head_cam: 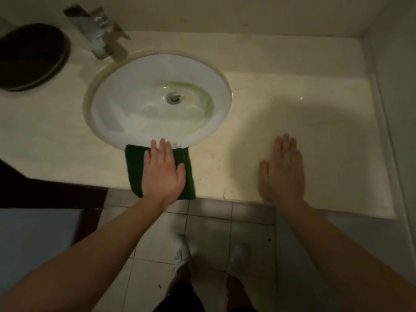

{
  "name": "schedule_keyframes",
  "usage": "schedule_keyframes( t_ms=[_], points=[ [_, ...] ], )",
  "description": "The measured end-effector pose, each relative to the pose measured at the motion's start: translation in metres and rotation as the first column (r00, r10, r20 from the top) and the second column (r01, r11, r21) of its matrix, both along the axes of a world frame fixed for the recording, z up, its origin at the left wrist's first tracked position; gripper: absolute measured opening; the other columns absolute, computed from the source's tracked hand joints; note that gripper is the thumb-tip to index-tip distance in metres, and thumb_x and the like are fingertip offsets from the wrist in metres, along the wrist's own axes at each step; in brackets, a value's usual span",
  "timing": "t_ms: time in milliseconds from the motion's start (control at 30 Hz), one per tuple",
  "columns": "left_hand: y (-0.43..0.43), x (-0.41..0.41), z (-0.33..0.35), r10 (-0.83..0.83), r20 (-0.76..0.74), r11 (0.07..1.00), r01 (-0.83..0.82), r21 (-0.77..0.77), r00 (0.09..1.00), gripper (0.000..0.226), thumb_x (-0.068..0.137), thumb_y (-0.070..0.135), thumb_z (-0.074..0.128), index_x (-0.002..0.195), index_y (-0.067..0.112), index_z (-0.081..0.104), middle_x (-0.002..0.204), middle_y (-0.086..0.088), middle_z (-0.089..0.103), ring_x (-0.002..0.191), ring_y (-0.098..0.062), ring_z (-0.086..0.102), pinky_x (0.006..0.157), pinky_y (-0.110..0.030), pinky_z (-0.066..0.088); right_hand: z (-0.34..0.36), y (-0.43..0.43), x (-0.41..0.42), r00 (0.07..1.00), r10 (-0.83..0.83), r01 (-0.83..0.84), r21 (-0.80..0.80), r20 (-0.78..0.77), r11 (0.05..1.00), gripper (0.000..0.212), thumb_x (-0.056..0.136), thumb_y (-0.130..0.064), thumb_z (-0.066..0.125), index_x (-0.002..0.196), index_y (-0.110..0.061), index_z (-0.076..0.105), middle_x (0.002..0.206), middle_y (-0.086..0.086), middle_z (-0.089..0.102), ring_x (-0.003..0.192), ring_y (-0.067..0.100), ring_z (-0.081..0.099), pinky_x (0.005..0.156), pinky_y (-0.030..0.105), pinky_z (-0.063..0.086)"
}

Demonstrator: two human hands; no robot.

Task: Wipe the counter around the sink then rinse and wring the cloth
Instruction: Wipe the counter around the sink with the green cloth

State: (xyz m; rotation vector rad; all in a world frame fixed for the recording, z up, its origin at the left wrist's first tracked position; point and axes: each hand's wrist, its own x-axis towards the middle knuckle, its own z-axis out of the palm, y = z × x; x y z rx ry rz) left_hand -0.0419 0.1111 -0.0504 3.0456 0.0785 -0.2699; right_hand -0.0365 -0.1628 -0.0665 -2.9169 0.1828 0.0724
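Note:
A folded dark green cloth (pixel 135 170) lies on the pale marble counter (pixel 281 104), just in front of the white oval sink (pixel 126 91). My left hand (pixel 163 172) presses flat on the cloth, fingers spread, fingertips at the sink's near rim. Palm down, my right hand (pixel 281 170) rests flat on the bare counter to the right of the sink, holding nothing. A chrome tap (pixel 96 30) stands behind the sink at the upper left. No water is running.
A dark round tray (pixel 31 57) sits on the counter at the far left. A wall (pixel 396 86) bounds the counter on the right. Tiled floor (pixel 209 224) and my white shoes (pixel 182 253) show below the counter's front edge. A dark cabinet door (pixel 45 194) is at lower left.

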Motion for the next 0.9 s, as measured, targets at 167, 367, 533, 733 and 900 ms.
schedule_keyframes(
  t_ms=[167, 367, 533, 733, 900],
  points=[
    [-0.107, 0.014, 0.001, -0.109, -0.004, 0.993, 0.108, -0.039, 0.994, 0.073, 0.093, 0.043, 0.02, 0.152, 0.001, 0.007, 0.161, -0.019, 0.004, 0.149, -0.035, 0.0, 0.12, -0.051, 0.01, -0.002, -0.056, -0.014, 0.981, -0.195, 0.196, -0.048, 0.02, 0.979, 0.073, 0.085, -0.031, 0.025, 0.15, 0.001, 0.025, 0.159, 0.021, 0.024, 0.147, 0.038, 0.018, 0.119, 0.051, 0.017],
    [-0.229, 0.014, -0.002, -0.452, -0.048, 0.891, 0.448, -0.076, 0.891, 0.069, 0.099, 0.041, 0.018, 0.15, 0.002, -0.005, 0.161, -0.017, -0.007, 0.149, -0.032, -0.008, 0.121, -0.045, -0.001, -0.009, -0.076, -0.018, 0.984, -0.181, 0.181, -0.045, 0.003, 0.983, 0.064, 0.094, -0.026, 0.02, 0.153, -0.002, 0.017, 0.162, 0.015, 0.016, 0.149, 0.032, 0.014, 0.12, 0.045, 0.012],
    [-0.173, -0.004, 0.001, -0.606, -0.035, 0.794, 0.6, -0.098, 0.795, 0.072, 0.097, 0.046, 0.026, 0.153, 0.007, 0.003, 0.163, -0.01, -0.001, 0.15, -0.026, -0.005, 0.122, -0.043, 0.003, -0.007, -0.078, -0.02, 0.986, -0.164, 0.164, -0.034, -0.02, 0.986, 0.065, 0.094, -0.029, 0.017, 0.153, -0.003, 0.014, 0.163, 0.014, 0.014, 0.15, 0.032, 0.011, 0.121, 0.044, 0.01],
    [-0.083, 0.027, -0.001, -0.23, -0.006, 0.973, 0.23, -0.023, 0.973, 0.072, 0.094, 0.047, 0.022, 0.154, 0.009, 0.006, 0.163, -0.011, 0.003, 0.15, -0.027, 0.0, 0.122, -0.046, 0.009, -0.002, -0.069, -0.017, 0.978, -0.198, 0.192, -0.094, -0.067, 0.977, 0.079, 0.086, -0.044, 0.025, 0.154, -0.006, 0.016, 0.162, 0.017, 0.014, 0.149, 0.037, 0.01, 0.12, 0.048, 0.012],
    [-0.158, 0.032, -0.002, -0.275, -0.004, 0.96, 0.274, -0.05, 0.962, 0.074, 0.094, 0.048, 0.021, 0.153, 0.006, 0.005, 0.162, -0.013, 0.002, 0.149, -0.031, -0.002, 0.121, -0.05, 0.01, -0.001, -0.071, -0.02, 0.983, -0.18, 0.178, -0.046, -0.036, 0.983, 0.073, 0.089, -0.035, 0.027, 0.155, -0.007, 0.014, 0.163, 0.014, 0.012, 0.15, 0.033, 0.008, 0.121, 0.045, 0.008]
  ],
)
